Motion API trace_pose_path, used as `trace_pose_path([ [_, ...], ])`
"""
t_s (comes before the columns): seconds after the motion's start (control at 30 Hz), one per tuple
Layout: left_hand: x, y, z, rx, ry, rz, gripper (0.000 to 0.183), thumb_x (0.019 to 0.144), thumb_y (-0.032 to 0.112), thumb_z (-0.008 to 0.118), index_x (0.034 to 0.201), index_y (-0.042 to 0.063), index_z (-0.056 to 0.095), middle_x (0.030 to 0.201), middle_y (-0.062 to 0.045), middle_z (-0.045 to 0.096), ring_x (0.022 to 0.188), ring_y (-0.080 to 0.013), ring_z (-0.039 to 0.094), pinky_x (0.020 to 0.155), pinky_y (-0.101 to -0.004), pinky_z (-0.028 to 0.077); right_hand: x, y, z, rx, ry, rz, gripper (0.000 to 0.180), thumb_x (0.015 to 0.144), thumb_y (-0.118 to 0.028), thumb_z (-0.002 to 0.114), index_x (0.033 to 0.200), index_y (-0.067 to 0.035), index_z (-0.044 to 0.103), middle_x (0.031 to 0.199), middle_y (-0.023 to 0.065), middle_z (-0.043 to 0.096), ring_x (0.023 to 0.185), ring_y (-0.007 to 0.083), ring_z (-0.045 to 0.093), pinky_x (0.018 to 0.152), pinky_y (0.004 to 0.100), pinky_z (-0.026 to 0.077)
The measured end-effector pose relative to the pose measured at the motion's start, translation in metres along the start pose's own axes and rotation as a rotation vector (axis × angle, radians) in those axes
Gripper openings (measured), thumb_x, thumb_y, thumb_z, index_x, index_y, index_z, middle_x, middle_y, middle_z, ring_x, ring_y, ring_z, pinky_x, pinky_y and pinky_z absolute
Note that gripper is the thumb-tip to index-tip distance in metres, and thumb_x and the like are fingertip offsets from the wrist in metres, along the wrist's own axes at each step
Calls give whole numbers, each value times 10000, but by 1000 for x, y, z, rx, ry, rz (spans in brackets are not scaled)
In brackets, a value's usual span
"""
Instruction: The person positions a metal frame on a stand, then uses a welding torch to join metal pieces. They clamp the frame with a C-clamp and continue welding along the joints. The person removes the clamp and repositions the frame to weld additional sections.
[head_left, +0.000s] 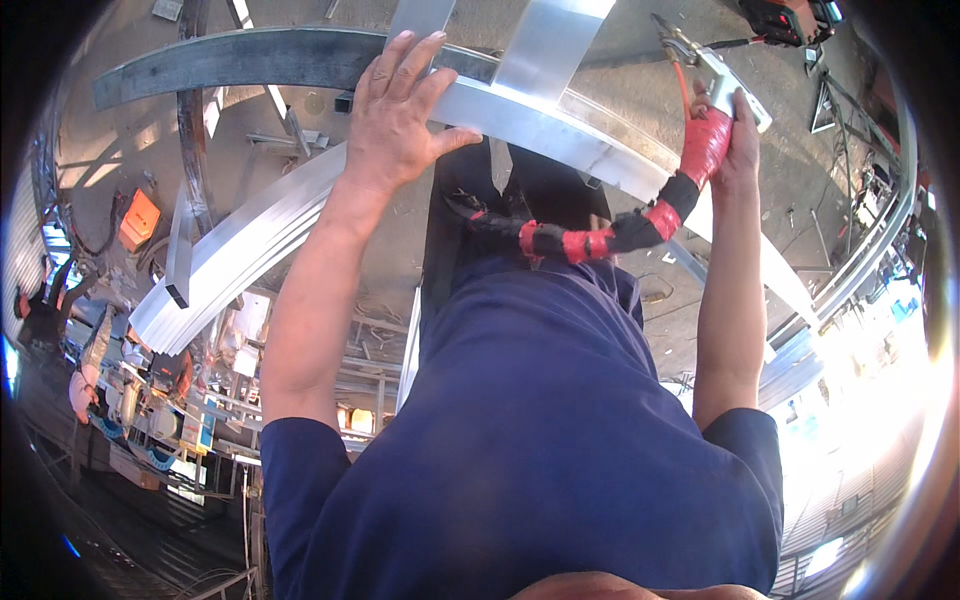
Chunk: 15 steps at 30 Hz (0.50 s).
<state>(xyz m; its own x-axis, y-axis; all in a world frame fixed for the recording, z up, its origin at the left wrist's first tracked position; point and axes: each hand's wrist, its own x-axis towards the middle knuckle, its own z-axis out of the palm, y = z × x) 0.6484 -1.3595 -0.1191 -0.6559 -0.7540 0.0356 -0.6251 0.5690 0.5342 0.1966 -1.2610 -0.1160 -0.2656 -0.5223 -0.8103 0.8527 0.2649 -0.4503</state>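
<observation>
My left hand (397, 124) lies with spread fingers on a shiny square metal tube (570, 139), its fingertips over the place where an upright wide tube (427, 19) meets it. In my right hand (731, 131) is a welding torch (724, 82) with a pale body, its tip pointing up and to the left, away from me. The torch's cable (652, 225), wrapped in red and black tape, hangs from the grip and runs across in front of my waist. A second wide metal tube (555, 49) joins the crosswise tube between my hands. Beyond it lies a darker steel bar (240, 67).
Several long bright metal tubes (247, 240) lie side by side at the left, near an orange box (139, 220). A red and black machine (787, 19) stands at the top right. Metal rails (870, 255) run along the right. Two people (45, 322) are at the far left.
</observation>
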Motion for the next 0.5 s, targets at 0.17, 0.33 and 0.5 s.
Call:
trace_pose_path([
  [0.17, 1, -2, -8, -24, -46, 20, 730, 762, 540, 883, 1349, 177, 648, 1620, -29, 468, 1531, -331, 378, 1222, -479, 388, 46, 18, -24, -146, 89, 69, 490, 1150, -329, 458, 1456, 41, 358, 1188, 297, 664, 794, 277, 669, 701, 395, 626],
  [0.33, 18, -20, -25, -665, 309, -263, 512, 937, 333, 770, 1381, 98, 671, 1534, -124, 570, 1341, -252, 597, 1035, -405, 550, 67, 35, -45, -205, 8, 105, 478, 1148, -294, 462, 1447, 70, 383, 1182, 290, 677, 799, 268, 689, 711, 393, 643],
  [0.5, 47, -50, -29, -448, -79, -446, 694, 1044, 374, 666, 1579, 1, 425, 1455, -293, 595, 1381, -402, 561, 1243, -491, 321, 72, 47, -56, -206, -36, 150, 587, 1116, -299, 540, 1494, 98, 332, 1290, 301, 639, 852, 257, 703, 753, 373, 653],
])
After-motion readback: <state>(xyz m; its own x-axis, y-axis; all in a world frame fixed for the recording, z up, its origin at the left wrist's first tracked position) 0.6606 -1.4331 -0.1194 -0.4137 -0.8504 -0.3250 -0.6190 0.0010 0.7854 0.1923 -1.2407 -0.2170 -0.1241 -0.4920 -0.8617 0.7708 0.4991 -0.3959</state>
